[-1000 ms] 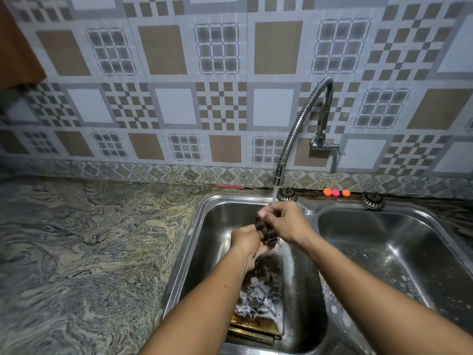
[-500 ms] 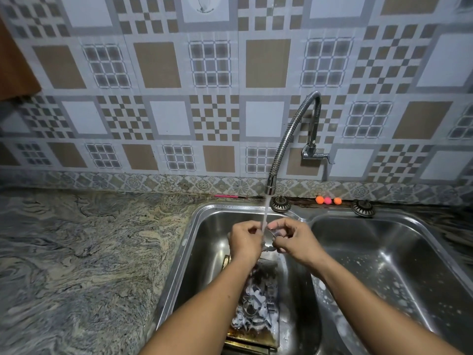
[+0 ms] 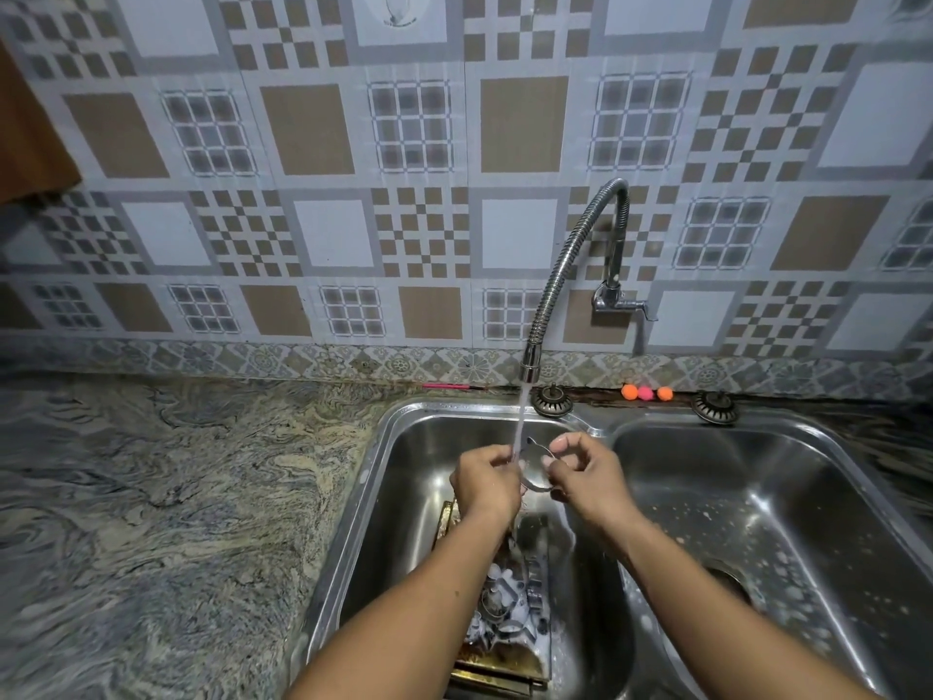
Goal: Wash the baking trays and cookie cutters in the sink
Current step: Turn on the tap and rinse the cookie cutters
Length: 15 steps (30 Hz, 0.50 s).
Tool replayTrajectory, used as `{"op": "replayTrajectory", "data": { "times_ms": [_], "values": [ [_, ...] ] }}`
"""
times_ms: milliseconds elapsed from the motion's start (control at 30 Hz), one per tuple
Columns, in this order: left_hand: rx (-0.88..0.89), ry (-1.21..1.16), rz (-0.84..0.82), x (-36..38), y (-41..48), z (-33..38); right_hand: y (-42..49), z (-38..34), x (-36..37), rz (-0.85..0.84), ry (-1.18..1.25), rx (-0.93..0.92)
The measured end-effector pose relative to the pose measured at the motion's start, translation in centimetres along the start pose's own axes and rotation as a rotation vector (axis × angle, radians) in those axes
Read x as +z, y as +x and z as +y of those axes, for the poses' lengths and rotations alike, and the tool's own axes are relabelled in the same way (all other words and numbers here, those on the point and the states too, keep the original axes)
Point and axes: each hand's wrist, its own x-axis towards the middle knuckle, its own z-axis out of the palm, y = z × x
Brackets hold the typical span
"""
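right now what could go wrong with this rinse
The wet cutter is only pinched between the left hand and right hand, so it could slip and drop into the sink. Its thin metal edge might nick a finger. The stream hitting it may splash onto the counter.

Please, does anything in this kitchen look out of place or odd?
Three bright balls and a pink stick lie behind the sink: odd things for a washing place. The cutter looks fine.
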Motion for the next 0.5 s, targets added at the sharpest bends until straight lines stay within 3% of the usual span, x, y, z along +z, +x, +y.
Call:
{"op": "replayTrajectory", "data": {
  "times_ms": [200,367,500],
  "values": [
    [0.067,-0.043,0.014,0.0,-0.2,0.4,0.2,-0.2,-0.4,-0.001,-0.122,-0.017],
    [-0.093,-0.177,0.089,-0.7,-0.2,0.4,-0.8,0.1,0.0,-0.033,-0.185,-0.057],
    [0.003,-0.083,0.097,-1.2,-0.2,-0.1,-1.3,0.2,0.6,-0.086,-0.242,-0.092]
  ]
}}
